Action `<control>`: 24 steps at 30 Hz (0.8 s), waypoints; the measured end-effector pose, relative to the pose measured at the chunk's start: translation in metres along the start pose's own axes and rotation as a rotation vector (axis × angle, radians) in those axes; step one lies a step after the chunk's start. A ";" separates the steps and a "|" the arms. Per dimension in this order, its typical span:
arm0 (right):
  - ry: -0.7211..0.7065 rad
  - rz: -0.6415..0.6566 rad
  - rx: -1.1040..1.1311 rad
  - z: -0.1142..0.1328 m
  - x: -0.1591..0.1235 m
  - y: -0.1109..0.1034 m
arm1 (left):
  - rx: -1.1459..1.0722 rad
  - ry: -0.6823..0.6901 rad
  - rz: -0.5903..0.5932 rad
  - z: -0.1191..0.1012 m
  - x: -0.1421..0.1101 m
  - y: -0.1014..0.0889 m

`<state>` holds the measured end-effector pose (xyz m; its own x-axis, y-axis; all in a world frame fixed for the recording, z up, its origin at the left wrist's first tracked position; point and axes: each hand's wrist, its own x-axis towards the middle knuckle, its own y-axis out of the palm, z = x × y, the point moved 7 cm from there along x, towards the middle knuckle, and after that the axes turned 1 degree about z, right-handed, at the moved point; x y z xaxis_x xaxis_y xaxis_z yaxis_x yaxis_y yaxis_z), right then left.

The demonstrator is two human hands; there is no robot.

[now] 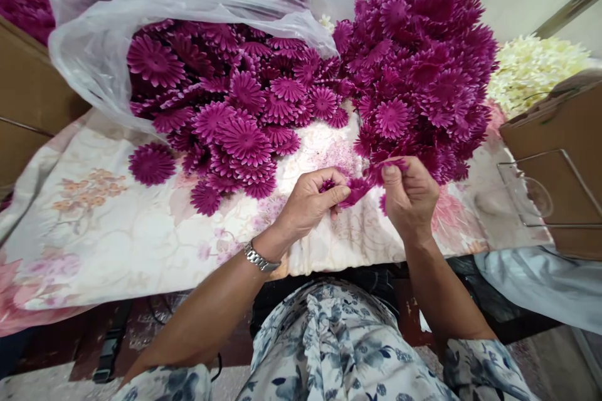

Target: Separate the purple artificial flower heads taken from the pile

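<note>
Near the table's front edge, my left hand (320,195) pinches a few purple artificial flower petals (356,192) between thumb and fingers. My right hand (410,194) is closed on another purple flower piece (388,169) just to the right. Whether the two pieces are joined I cannot tell, since my fingers cover parts of them. Behind my left hand, a loose heap of flat purple flower heads (242,138) spills from a clear plastic bag (94,44). A tall pile of purple flowers (423,69) rises right behind my right hand.
A floral cloth (113,250) covers the table. One single purple flower head (152,163) lies apart at the left. Cardboard boxes stand at the left (32,88) and right (559,144), the right one with a wire frame. Cream flowers (538,69) sit at the back right.
</note>
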<state>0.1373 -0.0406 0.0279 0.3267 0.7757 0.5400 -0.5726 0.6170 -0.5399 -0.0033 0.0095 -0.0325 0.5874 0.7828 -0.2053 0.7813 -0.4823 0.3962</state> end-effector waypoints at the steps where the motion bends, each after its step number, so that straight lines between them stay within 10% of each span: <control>1: 0.017 -0.024 0.010 -0.006 0.003 -0.007 | 0.003 0.006 -0.012 -0.001 0.000 -0.001; 10: -0.150 -0.117 -0.559 -0.033 0.031 -0.068 | 0.030 -0.011 -0.058 -0.005 0.001 0.000; 13: -0.258 -0.117 -0.415 -0.005 0.018 -0.051 | 0.068 0.010 -0.067 -0.005 0.001 0.000; 18: -0.268 0.334 0.008 0.031 -0.007 0.012 | 0.156 0.112 -0.052 -0.009 -0.001 0.002; 24: -0.205 0.296 -0.009 0.021 -0.001 0.001 | 0.124 0.063 -0.082 -0.007 -0.001 0.001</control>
<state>0.1208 -0.0436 0.0404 -0.0101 0.8786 0.4774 -0.6130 0.3718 -0.6972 -0.0048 0.0112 -0.0258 0.5094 0.8427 -0.1743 0.8483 -0.4579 0.2658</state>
